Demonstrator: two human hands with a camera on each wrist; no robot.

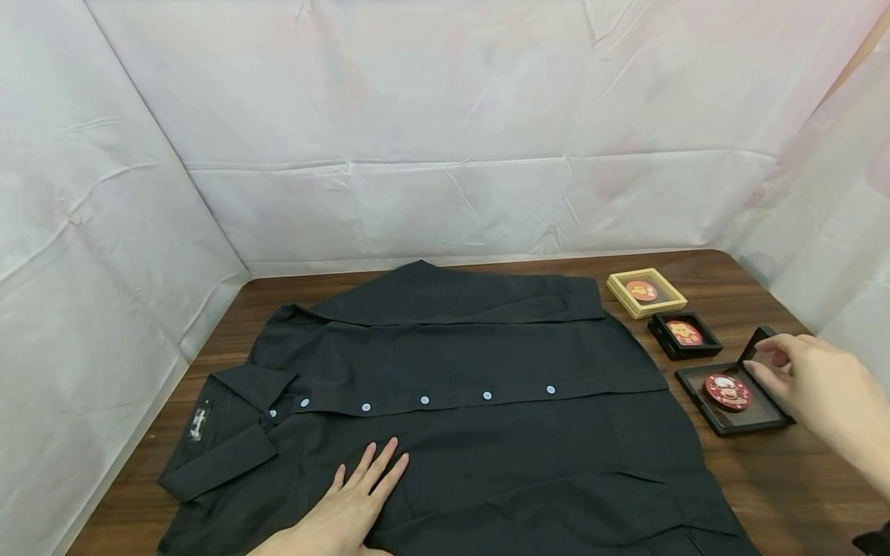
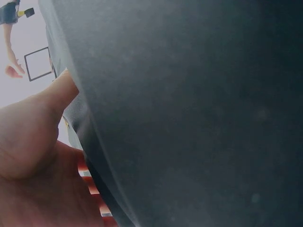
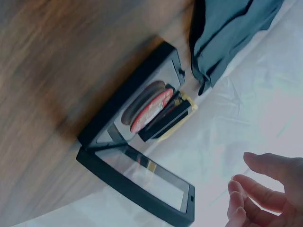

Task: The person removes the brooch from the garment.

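Note:
A black button-up shirt (image 1: 501, 440) lies spread with its collar to the left and a row of pale buttons across it. My left hand (image 1: 341, 506) rests on the shirt's front, fingers straight and spread. In the left wrist view dark cloth (image 2: 189, 118) covers most of the picture. On the right, a flat black display box (image 1: 754, 422) holds a round red disc (image 1: 727, 392) with a printed picture. Its clear-windowed lid (image 3: 142, 187) stands raised on the hinge. My right hand (image 1: 823, 378) hovers beside that lid, fingers loosely bent, apart from it in the right wrist view.
Behind the raised-lid box sit a smaller black box (image 1: 684, 352) and a yellow-framed box (image 1: 647, 310), each with a round red-and-yellow piece. The brown wooden table (image 1: 820, 486) is bordered by white cloth walls (image 1: 452, 139) at the back and sides.

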